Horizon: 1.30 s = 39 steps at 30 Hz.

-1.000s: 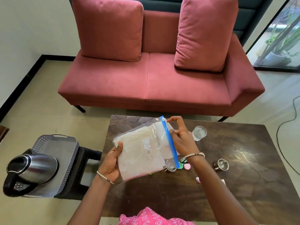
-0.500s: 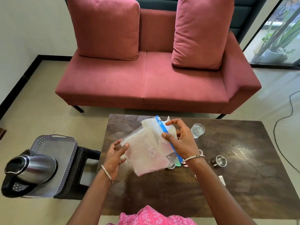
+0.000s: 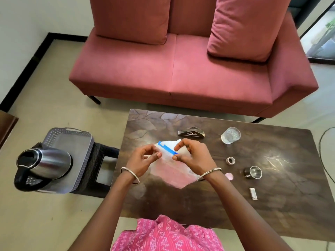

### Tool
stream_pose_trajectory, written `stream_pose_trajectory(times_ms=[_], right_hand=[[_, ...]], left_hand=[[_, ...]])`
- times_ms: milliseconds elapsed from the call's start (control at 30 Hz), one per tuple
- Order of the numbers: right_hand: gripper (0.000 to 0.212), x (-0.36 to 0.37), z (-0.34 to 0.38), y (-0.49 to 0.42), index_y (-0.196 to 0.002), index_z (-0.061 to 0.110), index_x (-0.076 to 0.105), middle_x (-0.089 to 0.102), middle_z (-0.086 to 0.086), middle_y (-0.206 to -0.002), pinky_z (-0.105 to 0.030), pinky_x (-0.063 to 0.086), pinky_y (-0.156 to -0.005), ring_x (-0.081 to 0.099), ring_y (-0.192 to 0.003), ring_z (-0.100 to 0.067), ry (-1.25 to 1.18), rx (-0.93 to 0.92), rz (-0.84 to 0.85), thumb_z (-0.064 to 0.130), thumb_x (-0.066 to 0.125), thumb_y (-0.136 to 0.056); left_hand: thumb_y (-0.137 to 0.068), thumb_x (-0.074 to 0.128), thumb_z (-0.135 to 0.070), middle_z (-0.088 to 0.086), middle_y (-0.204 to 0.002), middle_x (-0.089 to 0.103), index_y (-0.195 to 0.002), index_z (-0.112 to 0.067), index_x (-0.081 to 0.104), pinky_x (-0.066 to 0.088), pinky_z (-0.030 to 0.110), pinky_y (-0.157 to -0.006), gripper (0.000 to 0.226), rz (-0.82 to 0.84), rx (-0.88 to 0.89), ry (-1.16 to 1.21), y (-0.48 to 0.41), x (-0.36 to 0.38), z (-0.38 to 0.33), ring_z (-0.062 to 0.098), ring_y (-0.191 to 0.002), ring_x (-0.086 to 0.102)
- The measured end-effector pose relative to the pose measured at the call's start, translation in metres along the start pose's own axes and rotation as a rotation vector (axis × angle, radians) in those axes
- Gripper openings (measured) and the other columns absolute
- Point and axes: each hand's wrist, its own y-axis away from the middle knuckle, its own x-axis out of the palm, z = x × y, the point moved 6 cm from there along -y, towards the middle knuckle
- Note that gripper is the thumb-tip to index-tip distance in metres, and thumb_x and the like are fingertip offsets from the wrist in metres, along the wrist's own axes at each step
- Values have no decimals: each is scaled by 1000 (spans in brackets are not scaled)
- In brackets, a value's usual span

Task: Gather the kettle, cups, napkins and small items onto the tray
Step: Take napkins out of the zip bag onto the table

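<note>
Both hands hold a clear zip bag of white napkins (image 3: 174, 171) over the dark table (image 3: 272, 205). My right hand (image 3: 192, 156) pinches the bag's blue zip strip, and my left hand (image 3: 145, 160) pinches the bag's left top edge. The steel kettle (image 3: 45, 163) lies on the grey perforated tray (image 3: 72, 142), which rests on a black stool at the left. On the table's right part stand a glass (image 3: 230, 135), a small steel cup (image 3: 253, 172), a tape roll (image 3: 230, 160), a pink lid (image 3: 229, 175) and a white sachet (image 3: 253, 193).
A metal napkin holder (image 3: 191, 132) stands on the table behind my hands. A red sofa (image 3: 181, 73) faces the table's far edge. A black cable (image 3: 324, 142) runs over the floor at the right. The stool (image 3: 97, 171) sits between tray and table.
The bag has dropped lower and turned so its blue zip strip lies between both hands. My left hand moved up from the bag's side to its top edge. The napkin holder came into view.
</note>
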Motion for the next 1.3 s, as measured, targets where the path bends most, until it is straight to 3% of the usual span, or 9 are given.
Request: stream_pose_trajectory(times_ms=[333,500,600,700,767,967,1100,1233,1300], right_hand=[[25,28,-52,-36,-98,21,69,74,9,-97,-45,53,-83,68,-89,-21,-80,134,-164,11,77,-76],[56,27,-76,-44,-125,29,57,69,13,-114,-35,54,-84,67,-95,-17,-67,143,-236,5,73,-77],[76,26,-93,-48,-143,31,42,70,0,-110,-17,49,-79,66,-83,-2,-155,216,-260,1,72,-79],[90,29,-108,-55,-154,32,26,75,-14,-96,-5,44,-73,64,-73,-12,-220,306,-257,1,72,-83],[92,33,-114,-60,-156,30,22,75,-8,-80,-13,47,-77,62,-71,-6,-262,346,-242,2,72,-84],[56,42,-115,-83,-135,13,57,75,-12,-111,-54,54,-95,71,-104,-28,-493,430,-182,-5,70,-84],[32,41,-105,-87,-117,3,66,77,-15,-100,-52,58,-86,73,-95,-34,-565,464,-77,-5,69,-86],[27,31,-86,-88,-114,-3,65,74,-27,-98,-54,57,-67,71,-74,-35,-641,474,68,2,70,-88],[26,24,-79,-85,-113,-6,66,71,-32,-102,-63,55,-73,69,-80,-36,-672,470,86,3,70,-88]], left_hand=[[-95,53,1,14,-85,65,-95,6,57,45,18,-76,6,27,-324,136,-19,-4,132,8,-74,60],[-96,55,-3,12,-86,58,-93,-1,57,40,22,-64,4,-31,-440,146,-64,-10,176,16,-72,49],[-97,53,-6,8,-75,58,-91,-6,57,37,25,-59,7,-125,-513,170,-94,-20,197,13,-64,48],[-96,55,-10,6,-72,68,-101,3,62,51,26,-58,16,-139,-533,7,-122,-32,210,12,-61,57],[-95,57,-18,17,-91,72,-106,-2,66,51,34,-76,21,-71,-518,-266,-135,-40,214,25,-78,63],[-93,59,-20,17,-132,56,-133,-8,51,40,40,-103,43,35,-439,-634,-157,-37,184,34,-123,51],[-91,65,-25,6,-121,61,-132,-17,54,47,29,-93,43,-32,-297,-172,-152,-16,122,19,-111,60],[-96,57,-28,-4,-120,63,-132,-19,55,49,10,-78,37,260,-293,165,-145,11,71,-9,-98,62],[-97,52,-35,-4,-122,64,-130,-20,57,51,16,-80,37,377,-388,212,-142,17,62,-1,-105,62]])
